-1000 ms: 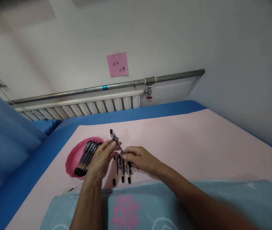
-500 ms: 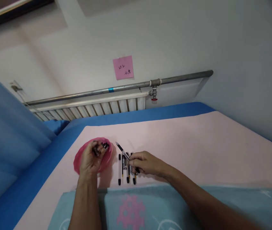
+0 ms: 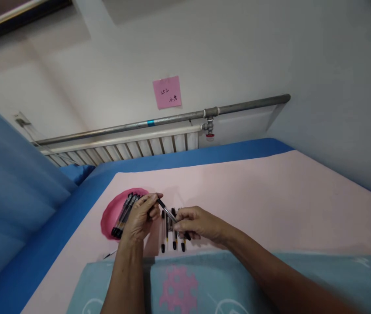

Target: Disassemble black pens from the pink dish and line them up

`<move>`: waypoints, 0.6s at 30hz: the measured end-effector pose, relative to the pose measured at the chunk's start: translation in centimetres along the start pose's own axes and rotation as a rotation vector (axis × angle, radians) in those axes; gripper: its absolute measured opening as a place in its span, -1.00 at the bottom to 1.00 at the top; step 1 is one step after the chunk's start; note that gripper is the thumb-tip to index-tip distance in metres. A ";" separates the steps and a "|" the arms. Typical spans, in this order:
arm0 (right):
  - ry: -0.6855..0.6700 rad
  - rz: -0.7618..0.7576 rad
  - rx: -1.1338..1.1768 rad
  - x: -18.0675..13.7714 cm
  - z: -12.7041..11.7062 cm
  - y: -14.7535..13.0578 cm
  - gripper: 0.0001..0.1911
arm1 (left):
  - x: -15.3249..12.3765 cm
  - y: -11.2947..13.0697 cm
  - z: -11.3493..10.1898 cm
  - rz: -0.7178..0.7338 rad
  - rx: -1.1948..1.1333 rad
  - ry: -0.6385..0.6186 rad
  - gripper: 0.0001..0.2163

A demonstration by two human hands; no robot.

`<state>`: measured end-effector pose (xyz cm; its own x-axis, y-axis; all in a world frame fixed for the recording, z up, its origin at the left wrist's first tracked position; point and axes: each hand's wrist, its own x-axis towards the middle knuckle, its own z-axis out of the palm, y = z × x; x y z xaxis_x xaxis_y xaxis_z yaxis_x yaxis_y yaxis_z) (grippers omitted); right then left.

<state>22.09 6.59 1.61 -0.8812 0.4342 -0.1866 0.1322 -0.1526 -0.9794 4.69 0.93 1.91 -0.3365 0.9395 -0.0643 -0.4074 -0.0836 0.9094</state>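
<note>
A gel pen [image 3: 168, 210] with a clear barrel and black ends is held at a slant between my hands. My right hand [image 3: 194, 223] is closed round its lower rear part. The fingers of my left hand [image 3: 143, 214] pinch the pen's upper front end; whether a small part such as a cap is also in them, I cannot tell. Several black-capped pens [image 3: 125, 218] lie in the pink bowl [image 3: 108, 218], partly behind my left hand. Under the held pen, several pens and pen parts [image 3: 163, 235] lie in a row on the pink mat, partly covered by my right hand.
A pink mat [image 3: 254, 196] covers the blue surface [image 3: 205, 152]. A teal cloth [image 3: 238, 279] lies along the near edge. One thin pen-like piece [image 3: 109, 254] rests left of my left wrist. A blue curtain [image 3: 15, 196] hangs left; behind are a radiator [image 3: 146, 147] and pipe.
My left hand has moved right, out of the bowl, to the front end of the pen. The pens in the bowl now show. My right hand has stayed nearly still with the pen.
</note>
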 end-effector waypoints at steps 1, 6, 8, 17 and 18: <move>0.027 -0.023 0.009 0.1 0.0 0.0 -0.88 | 0.1 -0.1 0.0 0.007 -0.003 0.008 -0.76; -0.044 -0.072 0.101 0.1 0.1 -0.3 -0.81 | 0.2 -0.2 -0.1 0.015 -0.006 0.008 -0.75; -0.020 -0.066 0.126 0.1 0.2 -0.3 -0.82 | 0.2 -0.1 -0.1 0.028 -0.005 0.010 -0.74; -0.027 0.023 0.365 0.4 1.1 0.3 -0.76 | 0.1 0.0 0.0 0.038 -0.016 0.010 -0.74; 0.012 0.005 0.345 0.4 1.2 0.3 -0.80 | 0.1 0.0 0.1 0.039 -0.019 0.011 -0.74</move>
<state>21.24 5.67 1.30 -0.8752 0.4432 -0.1939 -0.0271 -0.4450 -0.8951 4.72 1.07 1.96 -0.3613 0.9318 -0.0337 -0.4101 -0.1264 0.9032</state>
